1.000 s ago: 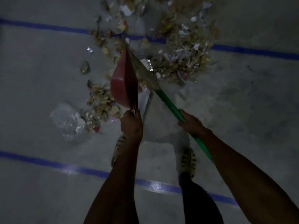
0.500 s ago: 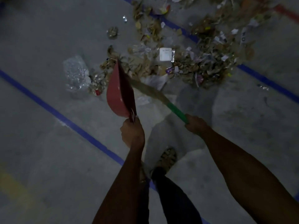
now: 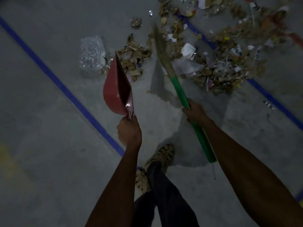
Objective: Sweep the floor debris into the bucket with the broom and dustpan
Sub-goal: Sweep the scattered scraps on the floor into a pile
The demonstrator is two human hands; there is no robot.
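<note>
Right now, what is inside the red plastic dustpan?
The red plastic dustpan, held by the left hand, shows a dark, seemingly bare inner wall; its deep end is too shadowed to tell.

I see a grey concrete floor, dim, with a blue line taped diagonally on the left and a second blue line crossing on the right, partly buried under debris. Debris is a wide scatter of brown scraps, torn paper and bits of foil along the top and right, with a smaller clump near centre and a clear crumpled plastic bag lying just left of that clump. My two sandalled feet stand on the floor at bottom centre, near the left line's lower end.
</note>
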